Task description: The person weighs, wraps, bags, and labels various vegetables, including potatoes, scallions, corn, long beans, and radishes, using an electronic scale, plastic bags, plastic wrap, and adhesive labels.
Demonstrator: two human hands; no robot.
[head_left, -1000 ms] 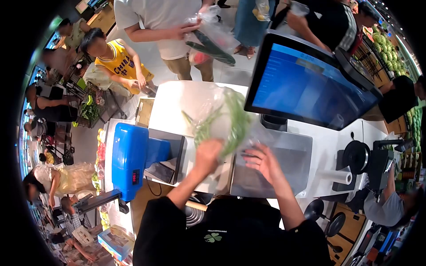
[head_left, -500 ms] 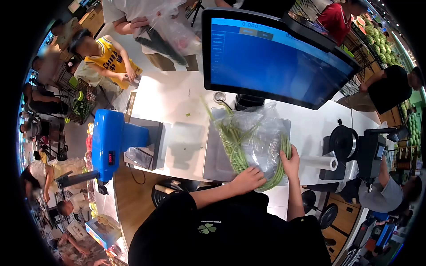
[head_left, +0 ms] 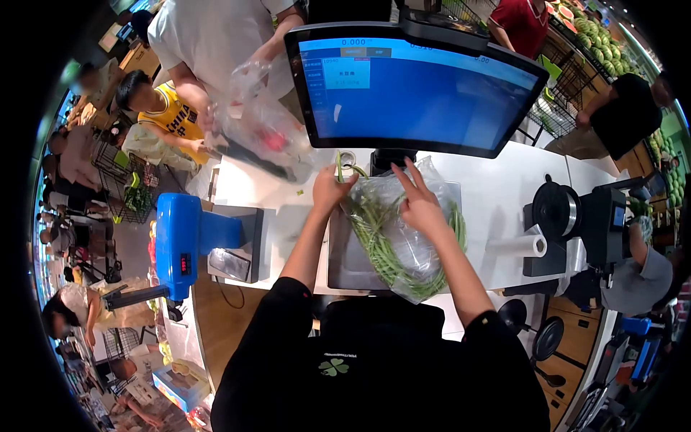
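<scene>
A clear plastic bag of long green beans [head_left: 381, 248] lies on the grey weighing plate [head_left: 345, 263], with some bean ends sticking out at its upper left. My left hand [head_left: 333, 189] is closed around those ends at the bag's upper left corner. Over the bag's upper part, my right hand [head_left: 419, 198] has its fingers spread, with two of them pointing up toward the monitor [head_left: 421, 93]. The monitor stands just beyond the plate and shows a small item box at its upper left.
Across the counter [head_left: 288, 237] a person in a grey shirt [head_left: 209, 36] holds a clear bag with a dark green vegetable [head_left: 259, 160]. A blue scale [head_left: 178, 245] stands left. Bag roll [head_left: 518, 246] and black machine [head_left: 603, 223] are right.
The bag has come down onto the plate. Both hands have moved to its upper edge. An item box has appeared on the monitor, and the customer's bag has moved over the counter.
</scene>
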